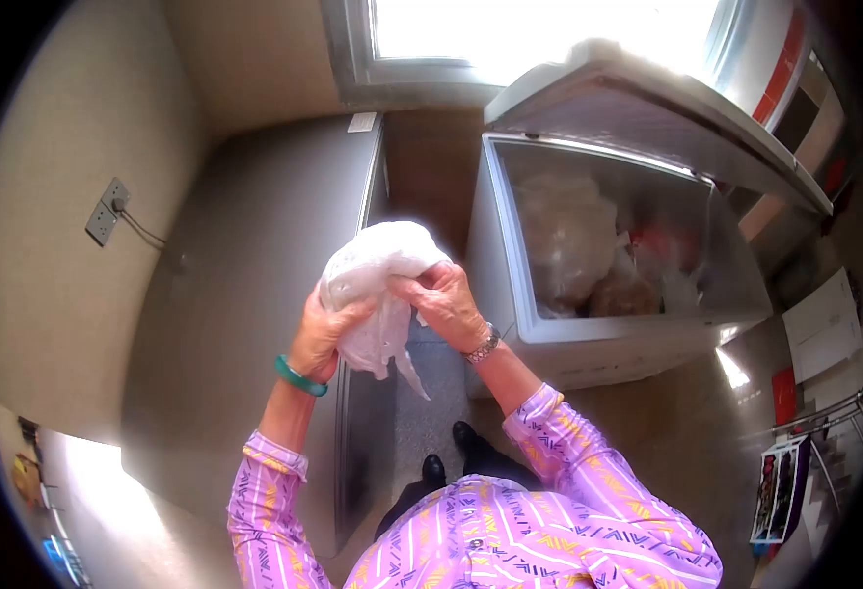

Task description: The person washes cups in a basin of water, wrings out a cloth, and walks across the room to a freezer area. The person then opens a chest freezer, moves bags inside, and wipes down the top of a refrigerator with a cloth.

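A white plastic bag [382, 257], bunched around contents I cannot make out, is held up between my two hands, with loose ends trailing below it. My left hand [325, 332], with a green bangle at the wrist, wraps round the bag's left side. On the right side, my right hand [443, 302] pinches the plastic with thumb and fingers; a metal watch is on that wrist. To the right stands a chest freezer [549, 332] with its lid [638, 103] raised. Inside it lie several filled plastic bags [574, 236].
A long grey closed appliance or cabinet [255, 226] stands at my left along the wall. A wall socket [107, 211] has a plug and cable. Behind is a bright window [549, 34]. A rack [780, 491] and metal railing [824, 417] are at the far right.
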A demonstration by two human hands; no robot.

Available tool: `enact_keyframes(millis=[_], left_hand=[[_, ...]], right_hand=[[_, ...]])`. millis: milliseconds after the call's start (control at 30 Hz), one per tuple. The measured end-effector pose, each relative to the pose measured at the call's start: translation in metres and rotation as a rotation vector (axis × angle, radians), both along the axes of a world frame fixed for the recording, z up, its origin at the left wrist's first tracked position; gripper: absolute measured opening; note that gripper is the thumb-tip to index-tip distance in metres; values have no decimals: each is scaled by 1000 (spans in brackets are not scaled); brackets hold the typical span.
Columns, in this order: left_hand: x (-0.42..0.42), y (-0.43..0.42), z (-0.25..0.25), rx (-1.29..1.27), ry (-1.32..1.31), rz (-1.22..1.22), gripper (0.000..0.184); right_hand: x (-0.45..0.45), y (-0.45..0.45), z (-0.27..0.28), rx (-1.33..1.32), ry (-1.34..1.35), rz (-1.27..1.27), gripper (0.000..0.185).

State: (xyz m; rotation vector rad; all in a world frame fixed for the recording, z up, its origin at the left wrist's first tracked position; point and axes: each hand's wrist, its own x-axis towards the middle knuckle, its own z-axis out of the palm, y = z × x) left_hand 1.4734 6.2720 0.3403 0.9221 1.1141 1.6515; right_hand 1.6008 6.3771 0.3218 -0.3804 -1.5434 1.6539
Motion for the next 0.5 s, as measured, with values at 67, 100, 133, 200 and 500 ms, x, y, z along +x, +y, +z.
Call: enact_keyframes(millis=[67, 100, 133, 200, 500], left_hand=[[-17, -3, -6, -45, -112, -2, 36], [-26, -4, -7, -89, -220, -15, 38], [-32, -4, -17, -80, -248, 22, 35], [-33, -5, 3, -31, -276, 80, 35], [-70, -17, -4, 223, -465, 327, 45]], right_hand=[[-7, 16, 6, 93, -50, 7, 22], [-13, 29, 7, 185, -164, 31, 22], [-19, 40, -4, 230, -214, 46, 22], [-25, 49, 1, 179, -167, 123, 23], [-57, 84, 19, -106, 107, 316, 18]])
